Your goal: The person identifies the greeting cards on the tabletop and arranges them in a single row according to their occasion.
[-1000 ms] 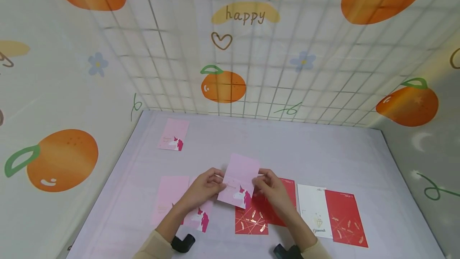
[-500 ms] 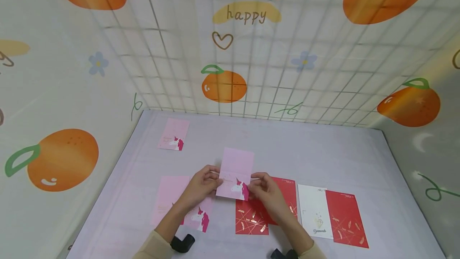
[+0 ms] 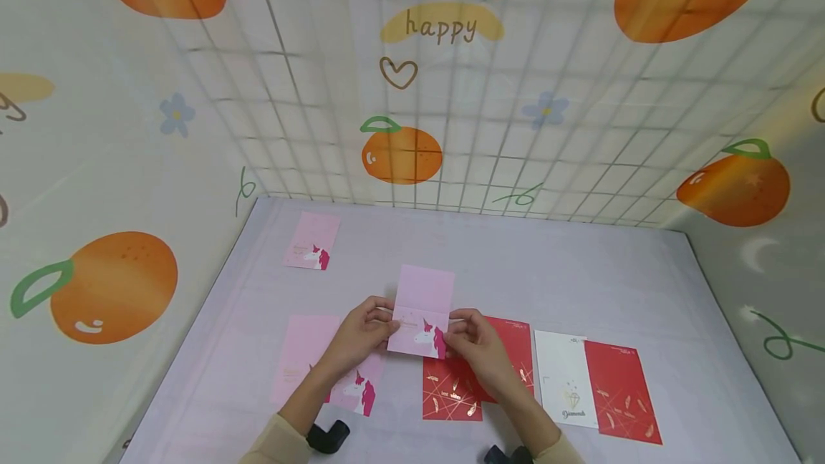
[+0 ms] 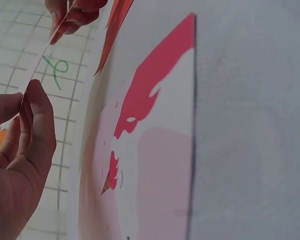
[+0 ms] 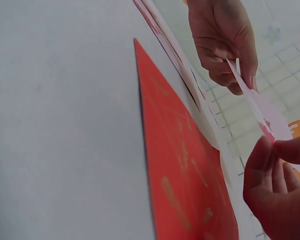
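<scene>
Card (image 3: 422, 312), pink with a unicorn, is held above the surface (image 3: 548, 271); the left hand (image 3: 362, 328) pinches one side edge in its grip, the right hand (image 3: 485, 349) likewise the other; pink cards (image 3: 309, 341) lie near the left, red cards (image 3: 452, 398) near the right

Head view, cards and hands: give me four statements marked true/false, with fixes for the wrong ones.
1. The left hand and right hand hold the same pink card. True.
2. That card is lying flat. False: the hands hold it up off the table.
3. The white card lies just left of the rightmost red card. True.
4. Another card lies near the far right corner. False: the far pink card is toward the far left corner.
</scene>
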Tool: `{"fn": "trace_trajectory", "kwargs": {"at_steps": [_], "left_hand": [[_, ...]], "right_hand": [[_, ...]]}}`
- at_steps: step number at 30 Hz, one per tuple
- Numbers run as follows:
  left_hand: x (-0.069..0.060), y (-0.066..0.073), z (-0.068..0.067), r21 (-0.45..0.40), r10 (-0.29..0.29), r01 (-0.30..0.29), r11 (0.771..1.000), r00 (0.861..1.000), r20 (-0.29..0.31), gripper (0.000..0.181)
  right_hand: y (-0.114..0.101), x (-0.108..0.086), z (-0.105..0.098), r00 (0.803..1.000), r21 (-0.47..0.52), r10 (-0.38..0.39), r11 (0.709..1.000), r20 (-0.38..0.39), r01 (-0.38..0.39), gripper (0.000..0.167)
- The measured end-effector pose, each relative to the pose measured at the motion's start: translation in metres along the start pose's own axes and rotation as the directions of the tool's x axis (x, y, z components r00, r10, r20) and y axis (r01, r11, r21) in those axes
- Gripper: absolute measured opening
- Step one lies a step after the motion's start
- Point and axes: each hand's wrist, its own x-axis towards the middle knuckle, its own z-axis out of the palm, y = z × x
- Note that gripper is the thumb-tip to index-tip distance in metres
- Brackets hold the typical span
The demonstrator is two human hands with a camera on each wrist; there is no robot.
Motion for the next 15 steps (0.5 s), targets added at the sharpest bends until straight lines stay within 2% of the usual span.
{"fn": "trace_trajectory", "kwargs": {"at_steps": [8,15], "left_hand": [[0.003,0.004,-0.005,0.125,0.044,-0.036,0.992,0.997,-0.068,0.032],[0.007,0.003,-0.010,0.165,0.061,-0.042,0.985,0.992,-0.113,0.031]], "right_hand": [[0.000,0.008,0.004,1.000,0.013,-0.014,1.000,-0.002,0.014,0.043],[-0.003,0.017,0.009,1.000,-0.010,0.005,1.000,-0.026,-0.005,0.044]]}}
